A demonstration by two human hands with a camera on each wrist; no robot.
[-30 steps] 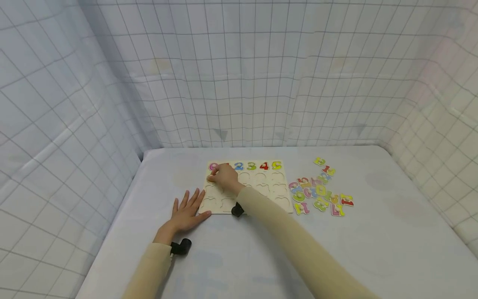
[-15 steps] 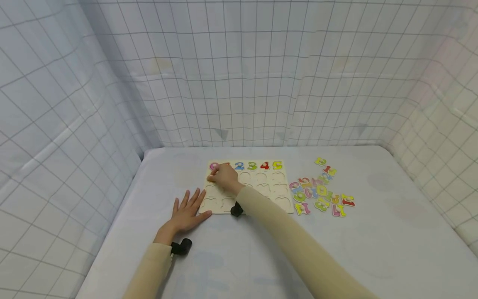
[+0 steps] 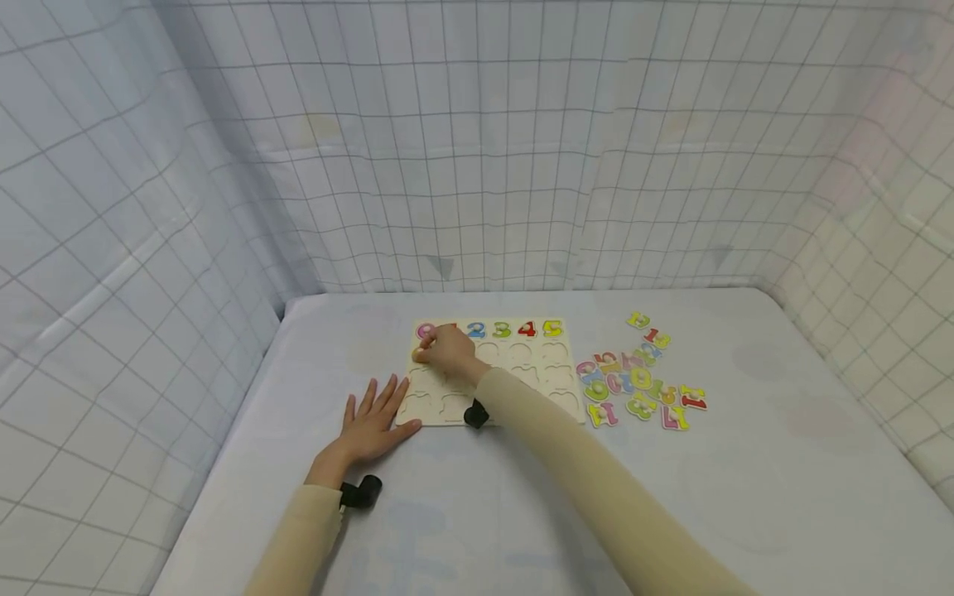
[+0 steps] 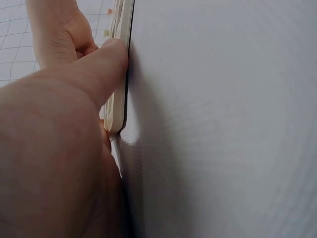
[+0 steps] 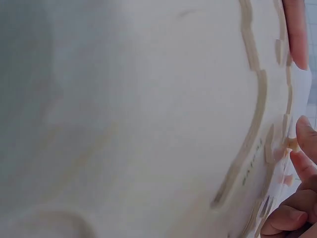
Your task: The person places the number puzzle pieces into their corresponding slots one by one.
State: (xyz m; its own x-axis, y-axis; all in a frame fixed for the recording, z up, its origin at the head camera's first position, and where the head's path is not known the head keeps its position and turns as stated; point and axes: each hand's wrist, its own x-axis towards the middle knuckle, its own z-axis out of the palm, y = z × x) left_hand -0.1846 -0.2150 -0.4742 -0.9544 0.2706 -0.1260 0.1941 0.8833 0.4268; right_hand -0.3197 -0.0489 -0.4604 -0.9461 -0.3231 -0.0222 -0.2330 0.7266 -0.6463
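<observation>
A pale wooden number puzzle board (image 3: 514, 403) lies on the table, with coloured pieces 0 to 5 along its top row. My right hand (image 3: 450, 352) is over the left end of the second row. Its thumb and finger pinch the small wooden knob (image 5: 292, 144) of an orange-yellow puzzle piece (image 3: 418, 356), whose figure is mostly hidden. The left hand (image 3: 370, 430) lies flat with fingers spread at the board's lower left corner. In the left wrist view, the left thumb (image 4: 111, 59) presses against the board's edge.
Loose number pieces (image 3: 641, 379) lie in a scattered, partly overlapping group to the right of the board. A white cloth covers the table (image 3: 462, 513). Gridded white curtains (image 3: 514, 165) stand behind it and on both sides.
My right hand stays at the same slot, with the orange-yellow piece shifting only slightly beneath its fingers. The left hand has not moved.
</observation>
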